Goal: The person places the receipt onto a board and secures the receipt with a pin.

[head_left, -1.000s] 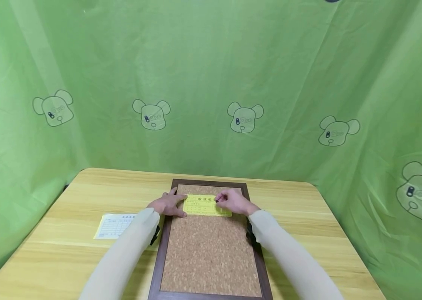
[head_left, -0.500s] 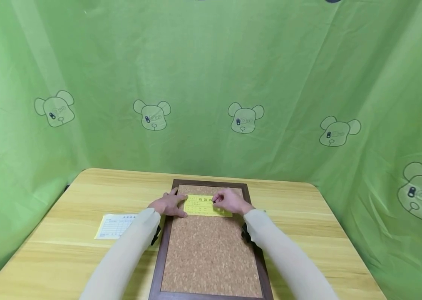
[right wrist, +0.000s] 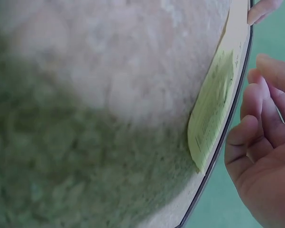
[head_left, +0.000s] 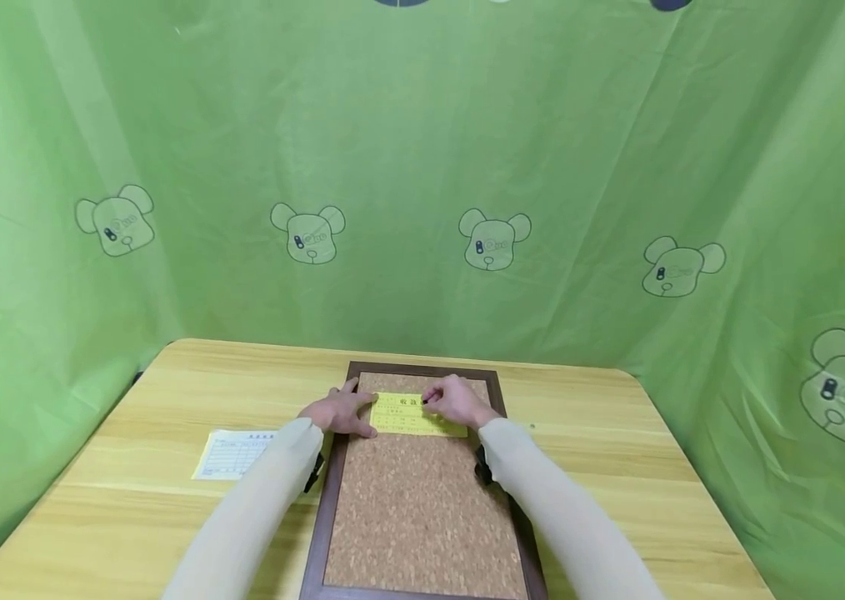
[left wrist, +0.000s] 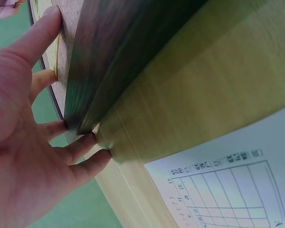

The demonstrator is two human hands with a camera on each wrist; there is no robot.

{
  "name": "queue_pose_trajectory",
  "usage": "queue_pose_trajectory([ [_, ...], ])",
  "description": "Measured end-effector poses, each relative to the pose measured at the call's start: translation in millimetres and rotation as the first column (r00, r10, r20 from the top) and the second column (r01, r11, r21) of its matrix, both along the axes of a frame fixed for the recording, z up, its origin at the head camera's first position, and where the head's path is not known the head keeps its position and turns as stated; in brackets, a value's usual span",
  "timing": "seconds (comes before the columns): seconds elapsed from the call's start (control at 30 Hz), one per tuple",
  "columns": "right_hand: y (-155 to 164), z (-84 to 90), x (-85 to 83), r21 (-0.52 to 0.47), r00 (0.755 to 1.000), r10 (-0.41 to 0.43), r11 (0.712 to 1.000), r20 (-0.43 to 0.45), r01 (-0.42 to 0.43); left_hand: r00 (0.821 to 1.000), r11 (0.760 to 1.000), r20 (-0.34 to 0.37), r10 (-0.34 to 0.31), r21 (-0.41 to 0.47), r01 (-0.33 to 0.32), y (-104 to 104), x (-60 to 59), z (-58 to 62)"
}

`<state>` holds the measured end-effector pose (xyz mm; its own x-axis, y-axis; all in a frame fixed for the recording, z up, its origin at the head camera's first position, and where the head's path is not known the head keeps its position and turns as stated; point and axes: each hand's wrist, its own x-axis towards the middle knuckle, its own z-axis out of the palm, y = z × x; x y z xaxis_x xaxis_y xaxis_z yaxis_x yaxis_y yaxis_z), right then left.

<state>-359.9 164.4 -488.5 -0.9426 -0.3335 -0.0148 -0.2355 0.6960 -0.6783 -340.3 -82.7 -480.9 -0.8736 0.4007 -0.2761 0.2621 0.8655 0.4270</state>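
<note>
A cork board (head_left: 415, 508) in a dark brown frame (head_left: 315, 533) lies flat on the wooden table (head_left: 617, 467). A yellow printed slip (head_left: 411, 421) lies across the cork near the far end. My left hand (head_left: 336, 411) rests at the slip's left edge with straight fingers, thumb on the cork. In the left wrist view the left hand's fingers (left wrist: 80, 147) touch the frame (left wrist: 109, 61). My right hand (head_left: 456, 402) is at the slip's top edge, fingers curled, pinching a small dark pin (head_left: 426, 401). The right wrist view shows the curled right hand (right wrist: 265, 156) beside the slip (right wrist: 211, 114); the pin is hidden there.
A pale printed form (head_left: 231, 454) lies on the table left of the board, also in the left wrist view as the form (left wrist: 227, 190). A green curtain (head_left: 422, 167) with bear prints encloses the table at the back and both sides.
The right hand has slid a little to the left along the slip's top edge. The left hand and the slip have stayed in place.
</note>
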Motion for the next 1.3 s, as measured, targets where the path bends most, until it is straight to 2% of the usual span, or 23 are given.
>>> queue_pose_trajectory([
  [0.23,-3,-3.9,-2.9,0.029,1.000,0.007,1.000,-0.026,-0.006,1.000,1.000,-0.008,-0.017,-0.011,0.017,0,-0.3,0.3],
  [0.67,-2,-10.6,-7.3,0.046,1.000,-0.015,0.999,0.002,0.015,1.000,1.000,-0.017,-0.013,-0.017,0.013,1,-1.1,-1.0],
  [1.3,-8,-7.0,-17.0,0.082,1.000,0.004,0.997,0.017,-0.006,1.000,1.000,-0.025,-0.011,-0.010,0.010,0,-2.0,-1.0],
])
